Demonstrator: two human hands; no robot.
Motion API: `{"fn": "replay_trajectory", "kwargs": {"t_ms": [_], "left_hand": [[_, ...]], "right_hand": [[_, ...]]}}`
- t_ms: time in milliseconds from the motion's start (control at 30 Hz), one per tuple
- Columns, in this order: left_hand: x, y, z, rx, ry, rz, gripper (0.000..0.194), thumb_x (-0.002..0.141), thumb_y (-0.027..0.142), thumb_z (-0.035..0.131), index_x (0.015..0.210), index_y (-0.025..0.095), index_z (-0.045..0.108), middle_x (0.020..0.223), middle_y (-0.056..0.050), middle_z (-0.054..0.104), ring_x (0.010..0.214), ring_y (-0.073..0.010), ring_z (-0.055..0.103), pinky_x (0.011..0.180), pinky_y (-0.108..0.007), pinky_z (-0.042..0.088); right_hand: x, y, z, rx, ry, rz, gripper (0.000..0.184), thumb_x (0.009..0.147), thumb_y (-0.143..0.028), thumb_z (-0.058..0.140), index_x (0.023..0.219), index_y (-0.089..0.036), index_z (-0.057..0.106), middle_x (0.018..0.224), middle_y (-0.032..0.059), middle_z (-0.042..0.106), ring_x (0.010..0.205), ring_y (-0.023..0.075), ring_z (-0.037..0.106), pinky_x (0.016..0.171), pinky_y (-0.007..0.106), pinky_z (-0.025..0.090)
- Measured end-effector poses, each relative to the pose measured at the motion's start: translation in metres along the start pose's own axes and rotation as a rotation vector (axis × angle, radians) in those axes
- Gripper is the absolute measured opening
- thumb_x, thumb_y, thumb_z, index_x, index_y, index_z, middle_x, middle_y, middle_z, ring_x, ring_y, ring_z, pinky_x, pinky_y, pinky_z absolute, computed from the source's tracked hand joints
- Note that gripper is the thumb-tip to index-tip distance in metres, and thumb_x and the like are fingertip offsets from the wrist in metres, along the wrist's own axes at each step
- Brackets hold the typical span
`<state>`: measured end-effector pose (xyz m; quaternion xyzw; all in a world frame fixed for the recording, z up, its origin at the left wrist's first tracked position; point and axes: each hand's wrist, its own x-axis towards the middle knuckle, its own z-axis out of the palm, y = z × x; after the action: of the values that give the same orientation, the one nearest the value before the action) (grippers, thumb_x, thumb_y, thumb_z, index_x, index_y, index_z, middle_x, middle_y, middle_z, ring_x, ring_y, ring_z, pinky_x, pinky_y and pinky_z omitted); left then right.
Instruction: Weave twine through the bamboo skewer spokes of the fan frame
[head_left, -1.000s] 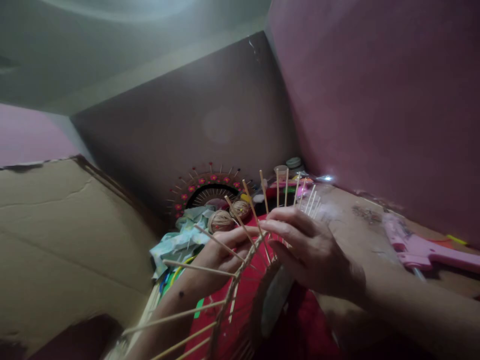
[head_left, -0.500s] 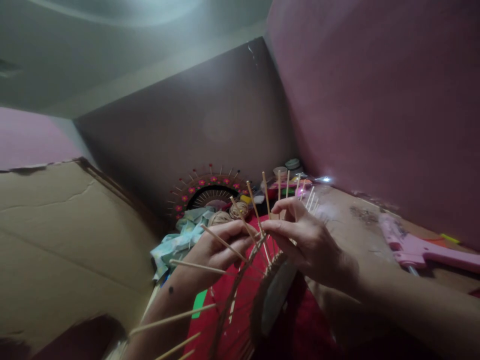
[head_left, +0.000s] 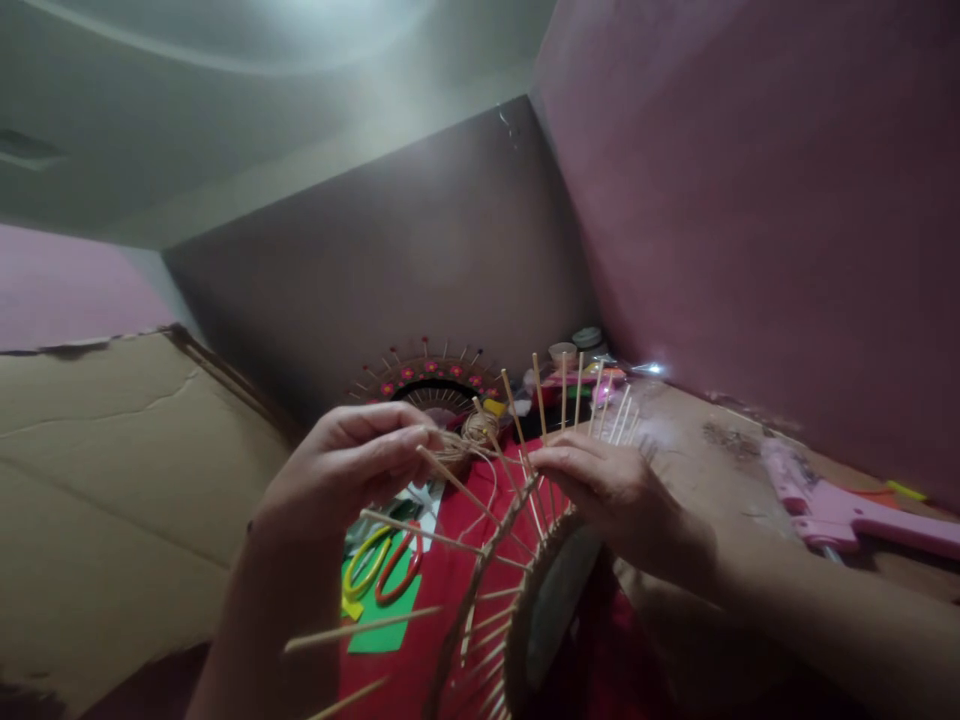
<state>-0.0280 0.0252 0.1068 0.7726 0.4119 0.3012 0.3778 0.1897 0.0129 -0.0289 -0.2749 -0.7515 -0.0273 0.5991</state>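
Note:
My left hand (head_left: 367, 450) is raised left of a round frame of thin wooden sticks (head_left: 465, 490), its thumb and fingers pinched on a strand of twine. The twine (head_left: 501, 458) runs from there toward the frame's twine-wrapped outer ring (head_left: 486, 552). My right hand (head_left: 611, 495) has its fingers closed on that ring near its top, beside the upright sticks. A thicker inner ring surrounds a pale disc (head_left: 559, 590). The frame stands tilted over a red cloth (head_left: 442, 625). Just behind it lies a ball of twine (head_left: 480, 428).
Scissors with yellow and red handles (head_left: 400, 570) lie by a green sheet (head_left: 382, 635). A pink glue gun (head_left: 832, 505) rests at right. A flower-decorated round piece (head_left: 420, 372) leans against the back wall. Large cardboard (head_left: 112, 500) stands at left.
My left hand has moved up and left, away from the ring, drawing the twine out. The scissors have come into view. My right hand stays at the ring, its fingers now lower.

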Motion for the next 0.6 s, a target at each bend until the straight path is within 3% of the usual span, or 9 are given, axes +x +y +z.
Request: {"fn": "replay_trajectory", "kwargs": {"t_ms": [167,300,600], "left_hand": [[0.011,0.012,0.003,-0.064,0.000,0.058,0.018,0.076,0.034,0.061,0.082,0.018,0.067,0.054,0.001,0.051,0.045,-0.0072,0.042,0.042,-0.020,0.033],[0.017,0.027,0.007,-0.065,-0.021,0.076,0.016,0.075,0.032,0.063,0.079,0.017,0.067,0.049,0.002,0.046,0.043,-0.0063,0.040,0.039,-0.018,0.029],[0.007,0.066,0.021,0.296,-0.010,0.181,0.010,0.067,0.025,0.069,0.071,0.017,0.068,0.046,0.004,0.045,0.037,-0.0035,0.034,0.035,-0.016,0.023]], "right_hand": [[0.000,-0.001,0.000,0.024,-0.008,0.006,0.017,0.087,-0.014,0.046,0.096,-0.014,0.061,0.087,0.0070,0.065,0.078,0.0138,0.060,0.070,0.030,0.051],[-0.001,-0.002,0.002,0.022,-0.003,0.009,0.018,0.088,-0.014,0.044,0.096,-0.015,0.060,0.085,0.0067,0.065,0.077,0.0138,0.060,0.069,0.029,0.051],[-0.001,-0.002,0.001,0.033,-0.011,0.012,0.019,0.088,-0.016,0.044,0.098,-0.017,0.060,0.087,0.0059,0.065,0.078,0.0142,0.060,0.070,0.031,0.051]]}}
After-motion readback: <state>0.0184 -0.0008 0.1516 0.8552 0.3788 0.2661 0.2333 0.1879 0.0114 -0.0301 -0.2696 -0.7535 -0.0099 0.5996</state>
